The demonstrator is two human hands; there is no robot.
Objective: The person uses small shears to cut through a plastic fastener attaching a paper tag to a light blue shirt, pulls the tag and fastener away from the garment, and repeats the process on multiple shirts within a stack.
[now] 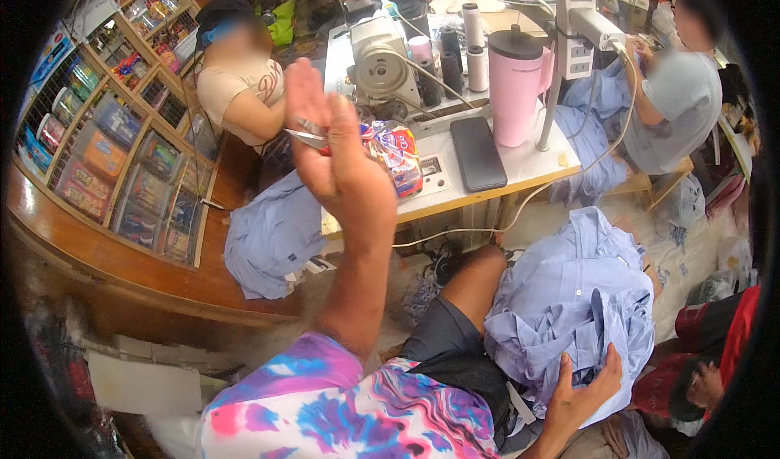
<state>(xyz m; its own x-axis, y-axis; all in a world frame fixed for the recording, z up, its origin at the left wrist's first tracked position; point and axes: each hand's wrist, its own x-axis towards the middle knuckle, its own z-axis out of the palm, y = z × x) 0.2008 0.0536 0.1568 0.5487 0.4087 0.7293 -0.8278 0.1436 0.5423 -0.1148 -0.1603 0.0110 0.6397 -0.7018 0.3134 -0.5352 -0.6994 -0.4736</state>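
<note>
**Light blue shirt bunched on the lap, small snips raised in the other hand**

Head view: the left hand is lifted high in front of the counter, fingers nearly straight, with its grip pinched on a pair of small metal snips whose tips poke out to the left. The right hand lies low at the lower edge, fingers spread and curled into the light blue shirt, which is heaped over the person's right thigh. That grip is closed on a fold of cloth, not tight.

The shirt looks thin, soft and light; it would likely sag and slide if lifted by one edge, so a firmer hold seems best at a seam, the collar or a gathered handful. The snips are hard and pointed, best kept by the handle end.

On the counter stand a white sewing machine, a pink tumbler, a dark phone and a printed snack bag. More blue cloth hangs off the counter's left end.
</note>
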